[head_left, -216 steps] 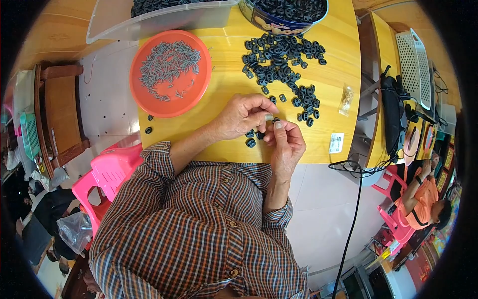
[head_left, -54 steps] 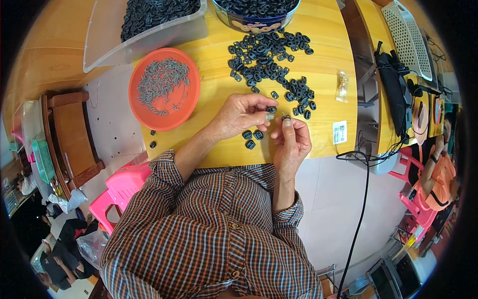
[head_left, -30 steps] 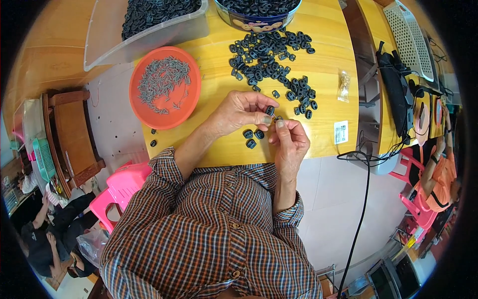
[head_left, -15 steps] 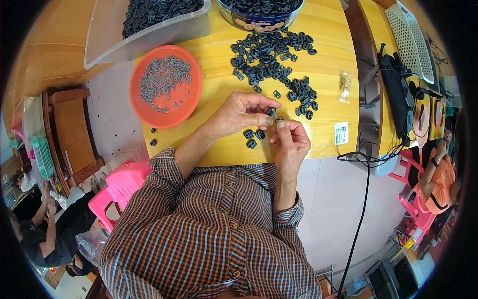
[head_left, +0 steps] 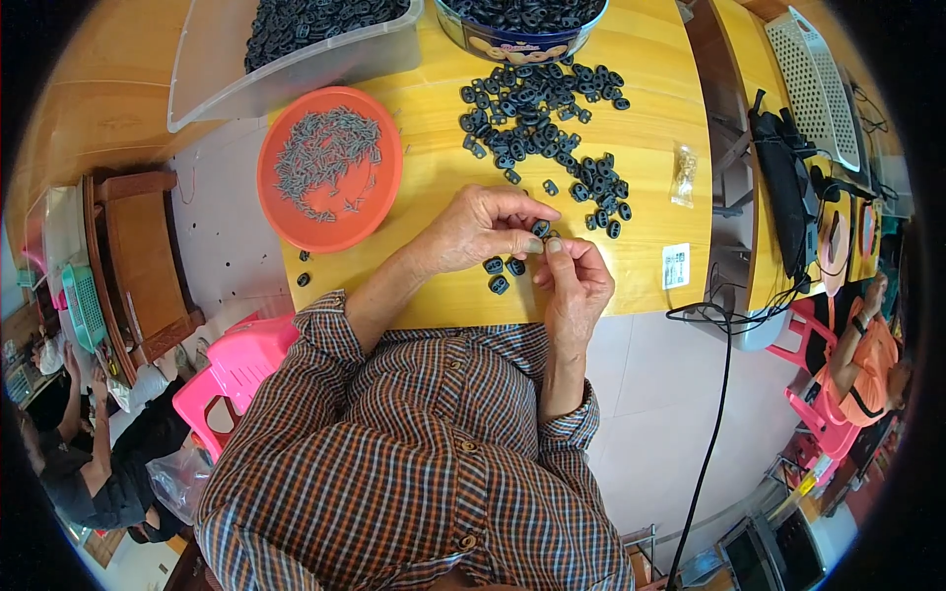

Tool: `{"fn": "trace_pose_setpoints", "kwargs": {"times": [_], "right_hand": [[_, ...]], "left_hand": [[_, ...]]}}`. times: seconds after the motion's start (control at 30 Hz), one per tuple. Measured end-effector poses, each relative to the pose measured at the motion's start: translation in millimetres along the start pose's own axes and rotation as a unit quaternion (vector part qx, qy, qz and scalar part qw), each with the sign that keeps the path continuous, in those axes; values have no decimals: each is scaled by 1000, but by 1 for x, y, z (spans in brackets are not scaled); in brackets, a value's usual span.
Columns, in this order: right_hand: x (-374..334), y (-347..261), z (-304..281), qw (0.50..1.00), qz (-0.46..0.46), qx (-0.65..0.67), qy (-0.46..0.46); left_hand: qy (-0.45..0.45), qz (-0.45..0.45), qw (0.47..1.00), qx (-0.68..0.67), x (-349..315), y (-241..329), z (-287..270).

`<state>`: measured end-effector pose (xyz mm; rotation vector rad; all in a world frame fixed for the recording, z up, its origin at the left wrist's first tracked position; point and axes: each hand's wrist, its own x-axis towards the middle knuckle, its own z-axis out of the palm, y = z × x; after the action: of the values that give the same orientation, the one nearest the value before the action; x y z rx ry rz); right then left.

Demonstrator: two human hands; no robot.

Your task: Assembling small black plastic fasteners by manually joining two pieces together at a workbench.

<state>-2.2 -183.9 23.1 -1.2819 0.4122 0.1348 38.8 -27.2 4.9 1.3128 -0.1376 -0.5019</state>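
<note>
Between thumb and forefinger, my left hand (head_left: 473, 231) pinches a black two-hole cord lock (head_left: 540, 228). My right hand (head_left: 576, 281) meets it from the right, thumb and forefinger closed on a small dark piece (head_left: 553, 235) whose kind is too small to make out. Just below my left fingers, a few finished-looking black cord locks (head_left: 499, 285) lie near the table's front edge. Beyond my hands spreads a loose pile of black cord-lock parts (head_left: 522, 108). An orange-red bowl (head_left: 389, 202) to the left holds many small grey spring-like pieces (head_left: 320, 158).
A clear plastic bin (head_left: 296, 96) and a round blue tin (head_left: 522, 47), both full of black parts, stand at the table's far side. A small clear bag (head_left: 683, 175) and a white label (head_left: 676, 264) lie right. Pink chairs (head_left: 246, 360) and other people flank the table.
Both hands stay almost in place, with the fingertips shifted slightly against each other. The view has moved a little. At the left, another person's arms have changed position.
</note>
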Motion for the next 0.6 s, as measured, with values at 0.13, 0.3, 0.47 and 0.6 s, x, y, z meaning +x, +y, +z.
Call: {"fn": "trace_pose_setpoints", "kwargs": {"times": [0.13,0.3,0.47,0.6], "right_hand": [[0,1,-2,1000,5,4,-12],[0,2,-3,1000,9,-10,-8],[1,4,-3,1000,5,-8,-14],[0,4,-2,1000,3,-13,-7]], "left_hand": [[-4,26,997,67,0,3,-2],[-14,42,994,103,0,4,-4],[-22,38,993,112,-1,7,-5],[-27,75,985,153,-1,6,-5]]}}
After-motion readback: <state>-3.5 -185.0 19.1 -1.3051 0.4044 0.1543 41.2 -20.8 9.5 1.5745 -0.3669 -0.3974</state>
